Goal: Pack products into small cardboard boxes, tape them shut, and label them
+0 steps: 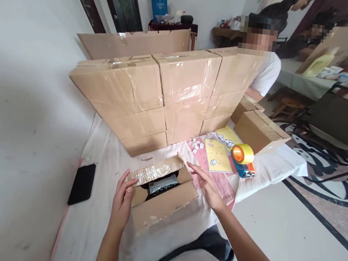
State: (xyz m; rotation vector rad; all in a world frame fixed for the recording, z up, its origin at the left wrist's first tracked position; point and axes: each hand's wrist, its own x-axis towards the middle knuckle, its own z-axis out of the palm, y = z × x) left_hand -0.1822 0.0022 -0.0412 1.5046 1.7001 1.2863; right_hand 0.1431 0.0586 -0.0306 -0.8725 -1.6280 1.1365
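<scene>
While the small cardboard box is gripped at its 9 o'clock flap by the left hand, the right hand, fingers spread and empty, is held at 3 o'clock, just off it.

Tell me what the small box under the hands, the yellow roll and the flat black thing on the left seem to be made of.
The small open brown box looks like matte corrugated cardboard, with shiny clear tape on the flap the left hand holds. The yellow roll seems to be glossy plastic packing tape. The flat black slab, probably a phone, looks like smooth glass or plastic.
</scene>
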